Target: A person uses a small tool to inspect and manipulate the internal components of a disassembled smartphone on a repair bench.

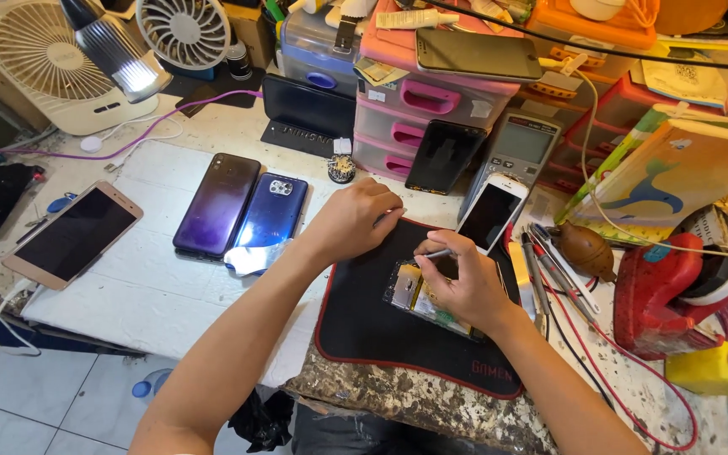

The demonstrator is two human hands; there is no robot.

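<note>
The opened phone is lying on the black mat, under the person's right hand, which is pinching a thin metal tool and pressing its tip toward the phone's upper end. The left hand is resting loosely curled on the mat's top edge, gripping nothing that can be made out. Just beyond the mat a white phone is leaning. Left of the mat two blue phones are lying side by side; farther left, a pink phone.

Bench w/ black mat, phones, fan.
</note>
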